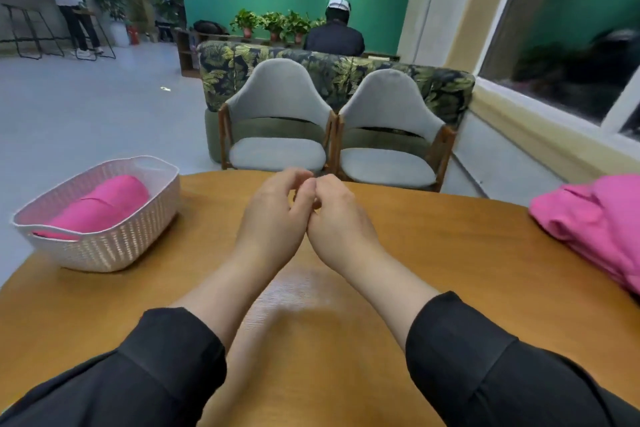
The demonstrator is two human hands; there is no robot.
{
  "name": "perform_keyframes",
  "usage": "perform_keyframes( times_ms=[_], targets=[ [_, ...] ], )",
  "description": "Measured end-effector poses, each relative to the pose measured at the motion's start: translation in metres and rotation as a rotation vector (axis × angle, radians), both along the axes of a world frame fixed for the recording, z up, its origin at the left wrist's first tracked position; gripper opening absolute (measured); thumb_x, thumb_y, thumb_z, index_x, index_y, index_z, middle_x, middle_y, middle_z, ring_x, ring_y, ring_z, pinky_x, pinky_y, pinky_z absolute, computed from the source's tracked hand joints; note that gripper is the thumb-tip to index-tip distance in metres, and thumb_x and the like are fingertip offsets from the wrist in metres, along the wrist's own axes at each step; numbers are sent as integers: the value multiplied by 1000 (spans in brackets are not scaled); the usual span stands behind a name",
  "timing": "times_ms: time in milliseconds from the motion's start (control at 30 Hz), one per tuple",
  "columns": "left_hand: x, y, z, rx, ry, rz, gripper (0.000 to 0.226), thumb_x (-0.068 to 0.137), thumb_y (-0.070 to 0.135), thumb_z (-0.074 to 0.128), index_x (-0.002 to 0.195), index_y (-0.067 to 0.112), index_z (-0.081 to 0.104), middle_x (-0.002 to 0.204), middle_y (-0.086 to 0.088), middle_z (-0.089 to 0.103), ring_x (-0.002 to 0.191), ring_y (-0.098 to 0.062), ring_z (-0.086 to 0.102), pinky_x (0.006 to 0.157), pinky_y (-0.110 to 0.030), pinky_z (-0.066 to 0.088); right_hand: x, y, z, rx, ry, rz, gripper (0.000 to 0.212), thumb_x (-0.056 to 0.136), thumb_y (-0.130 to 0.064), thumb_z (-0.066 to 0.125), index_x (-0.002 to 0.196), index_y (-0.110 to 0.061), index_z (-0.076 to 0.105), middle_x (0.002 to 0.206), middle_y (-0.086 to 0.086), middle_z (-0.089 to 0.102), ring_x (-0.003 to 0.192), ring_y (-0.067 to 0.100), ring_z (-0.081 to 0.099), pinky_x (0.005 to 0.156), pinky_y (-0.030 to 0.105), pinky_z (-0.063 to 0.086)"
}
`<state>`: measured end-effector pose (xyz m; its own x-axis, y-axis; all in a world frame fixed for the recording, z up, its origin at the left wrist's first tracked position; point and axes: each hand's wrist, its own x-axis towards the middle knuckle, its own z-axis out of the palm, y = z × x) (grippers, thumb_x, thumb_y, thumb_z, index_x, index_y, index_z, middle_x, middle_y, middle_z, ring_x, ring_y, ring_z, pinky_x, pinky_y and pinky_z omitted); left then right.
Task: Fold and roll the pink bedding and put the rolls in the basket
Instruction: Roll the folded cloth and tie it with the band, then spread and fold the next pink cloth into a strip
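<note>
A round table of smooth, orange-brown wood (433,253) fills the lower view, its grain catching a pale sheen near the middle. Above its centre the left hand (273,215) and the right hand (341,218) meet, fingers curled and fingertips touching each other; neither holds any cloth. Both forearms come out of loose black sleeves (485,357).

At the table's left edge stands a pale pink plastic basket with a woven pattern and cut-out handles (114,250). One tight, smooth roll of bright pink bedding (104,206) lies slanted inside it. Well apart, at the right edge, a soft crumpled heap of the same pink bedding (595,222) rests on the wood, partly cut off by the frame.

Beyond the table stand two grey cushioned chairs with curved backs and wooden frames (277,121), backed by a leaf-patterned sofa (332,76).
</note>
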<state>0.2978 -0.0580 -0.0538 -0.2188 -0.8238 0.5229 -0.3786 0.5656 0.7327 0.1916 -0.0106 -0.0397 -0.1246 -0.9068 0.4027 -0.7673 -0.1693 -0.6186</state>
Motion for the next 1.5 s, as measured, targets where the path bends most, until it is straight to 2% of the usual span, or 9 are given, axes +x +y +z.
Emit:
perform_keyframes(
  times_ms=[300, 600, 833, 1000, 1100, 1200, 1333, 1400, 1500],
  targets=[
    [-181, 84, -4, 102, -114, -268, 23, 103, 39, 46, 111, 29, 65, 102, 15, 67, 96, -2, 59, 71, -14, 41, -180, 110, -7, 96, 59, -255, 29, 100, -34, 43, 121, -31, 63, 112, -8, 57, 101, 17, 56, 84, 44, 53],
    [-290, 116, -25, 238, -263, -363, 31, 102, 43, 49, 124, 25, 62, 115, 9, 66, 105, -10, 59, 81, -22, 45, -318, 165, -16, 213, 230, -518, 36, 99, -36, 55, 131, -20, 60, 132, 2, 57, 121, 24, 56, 100, 41, 46],
    [-334, 110, -69, 344, -486, -474, 39, 99, 45, 54, 132, 25, 58, 127, 3, 66, 116, -15, 60, 100, -31, 47, -434, 205, -21, 537, 427, -919, 51, 88, -54, 60, 123, -18, 54, 112, 8, 56, 104, 35, 57, 86, 46, 51],
    [-341, 111, -87, 343, -527, -524, 41, 100, 44, 54, 135, 24, 58, 128, 3, 65, 117, -14, 59, 100, -27, 44, -473, 211, -34, 726, 456, -946, 39, 97, -49, 51, 113, -14, 58, 97, 6, 59, 89, 29, 57, 72, 35, 43],
    [-342, 110, -80, 351, -448, -539, 40, 99, 45, 54, 131, 23, 62, 126, 4, 67, 116, -12, 60, 100, -27, 45, -463, 191, -17, 632, 418, -802, 34, 103, -44, 41, 98, -15, 59, 109, 13, 66, 84, 28, 53, 72, 34, 37],
    [-340, 117, -64, 415, -309, -603, 39, 98, 54, 51, 118, 25, 68, 113, 8, 71, 109, -12, 64, 94, -29, 49, -430, 168, 21, 424, 267, -630, 37, 106, -36, 40, 85, -12, 57, 90, 9, 59, 84, 25, 50, 69, 31, 31],
    [-335, 139, -30, 958, 138, -899, 61, 86, 75, 48, 115, 27, 71, 109, 6, 75, 103, -15, 70, 96, -37, 52, -378, 129, 56, 201, 54, -402, 33, 104, -37, 47, 85, -17, 65, 86, -2, 62, 84, 18, 55, 68, 25, 37],
    [-324, 139, -15, 1097, 422, -982, 65, 88, 70, 51, 129, 22, 65, 124, -2, 70, 118, -21, 65, 108, -42, 45, -351, 106, 64, 186, 80, -328, 37, 104, -36, 47, 88, -10, 68, 85, 2, 62, 78, 16, 51, 63, 26, 34],
    [-289, 114, 0, 1016, 589, -821, 45, 100, 45, 53, 130, 12, 63, 123, -9, 71, 116, -22, 66, 103, -40, 50, -313, 72, 68, 43, -22, -278, 42, 101, -36, 51, 86, 1, 65, 82, 13, 65, 75, 23, 58, 66, 21, 47]
  ],
)
